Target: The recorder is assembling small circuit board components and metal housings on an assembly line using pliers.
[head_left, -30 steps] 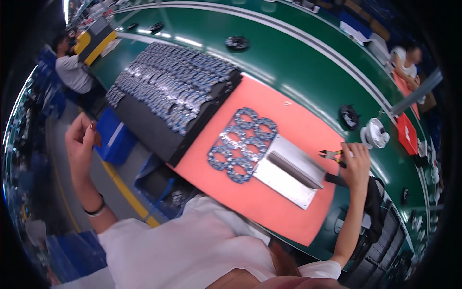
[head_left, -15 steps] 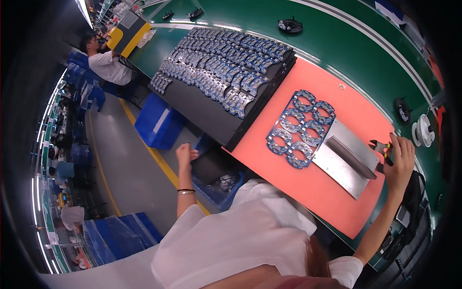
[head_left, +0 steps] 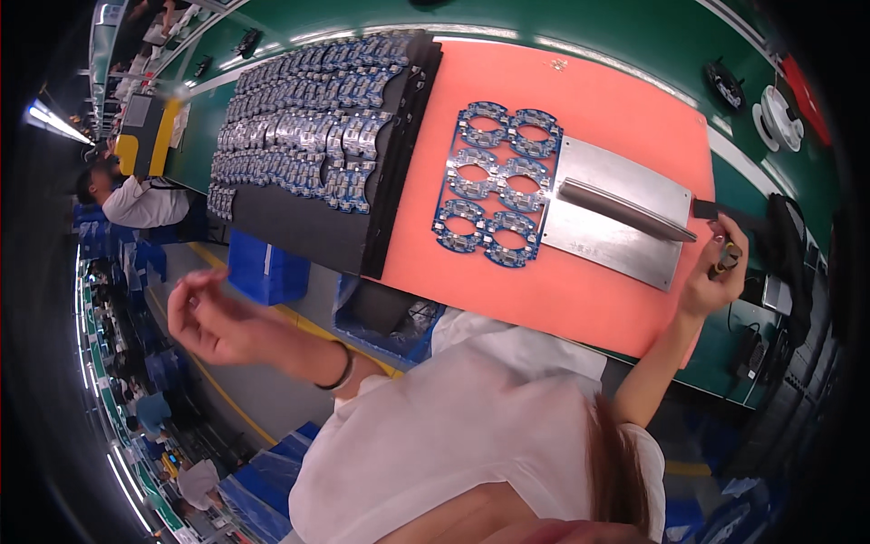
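Note:
My right hand (head_left: 716, 276) is closed around a small pair of cutting pliers (head_left: 725, 257), beside the right end of a flat metal plate (head_left: 605, 231) with a raised rib. At the plate's left edge lies a blue circuit board panel (head_left: 497, 186) of several joined ring-shaped boards. Both rest on an orange mat (head_left: 544, 295). My left hand (head_left: 213, 317) is raised off the bench at the left, a little blurred, its fingers loosely curled and apart with nothing seen in them.
Left of the mat, a black tray (head_left: 313, 231) bears rows of blue circuit boards (head_left: 299, 136). Below the bench are blue bins (head_left: 267, 267). A white spool (head_left: 779, 118) and a black coil (head_left: 723, 83) lie at the far right. Another person (head_left: 145, 204) sits at the far left.
My view has turned, so the bench appears shifted left and rotated. My left hand has moved out to the left and up closer. The pliers now sit deeper in my right hand.

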Motion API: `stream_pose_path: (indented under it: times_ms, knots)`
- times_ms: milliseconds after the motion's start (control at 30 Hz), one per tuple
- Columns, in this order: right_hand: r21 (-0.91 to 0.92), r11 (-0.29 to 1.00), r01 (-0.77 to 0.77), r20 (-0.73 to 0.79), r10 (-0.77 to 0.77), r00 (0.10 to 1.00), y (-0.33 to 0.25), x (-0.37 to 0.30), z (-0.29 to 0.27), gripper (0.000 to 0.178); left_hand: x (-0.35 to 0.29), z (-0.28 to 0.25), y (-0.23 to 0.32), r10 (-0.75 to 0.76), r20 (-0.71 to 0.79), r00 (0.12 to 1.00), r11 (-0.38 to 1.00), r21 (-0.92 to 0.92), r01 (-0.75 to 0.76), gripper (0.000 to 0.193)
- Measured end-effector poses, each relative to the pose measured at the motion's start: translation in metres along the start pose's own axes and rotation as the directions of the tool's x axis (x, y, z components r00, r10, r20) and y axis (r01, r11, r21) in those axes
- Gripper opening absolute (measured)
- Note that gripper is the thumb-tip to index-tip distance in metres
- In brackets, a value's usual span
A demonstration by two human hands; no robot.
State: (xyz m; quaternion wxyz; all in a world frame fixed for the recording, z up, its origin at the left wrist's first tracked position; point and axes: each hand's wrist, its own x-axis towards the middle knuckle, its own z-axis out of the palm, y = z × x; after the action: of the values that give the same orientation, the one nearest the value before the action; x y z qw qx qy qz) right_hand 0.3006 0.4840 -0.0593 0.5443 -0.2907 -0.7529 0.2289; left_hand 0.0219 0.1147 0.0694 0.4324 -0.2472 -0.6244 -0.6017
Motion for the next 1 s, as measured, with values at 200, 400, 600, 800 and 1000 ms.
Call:
stream_pose_path:
  times_ms: [200,400,600,800,1000]
  knots:
    - [-0.085,0.981,0.176,0.015,-0.175,0.984,0.011,-0.008,0.000,0.016,-0.087,0.154,-0.018,-0.021,0.834,0.551,0.995,-0.034,0.090,0.022]
    - [-0.137,0.978,0.158,0.051,-0.153,0.987,0.003,-0.006,0.004,0.028,-0.133,0.204,-0.070,-0.005,0.970,0.243,0.999,0.016,-0.042,0.017]
    - [-0.138,0.973,0.183,0.095,-0.171,0.981,0.008,-0.006,0.003,0.026,-0.140,0.209,-0.084,-0.032,0.966,0.257,0.983,-0.015,0.181,0.012]
    - [-0.115,0.973,0.200,0.157,-0.180,0.971,0.006,-0.007,0.005,0.017,-0.144,0.206,-0.087,0.034,0.956,0.290,0.997,-0.053,0.055,0.012]
    - [-0.119,0.987,0.106,0.113,-0.093,0.989,0.001,-0.007,0.010,0.033,-0.146,0.205,-0.099,-0.094,0.968,0.234,0.925,-0.002,0.379,0.008]
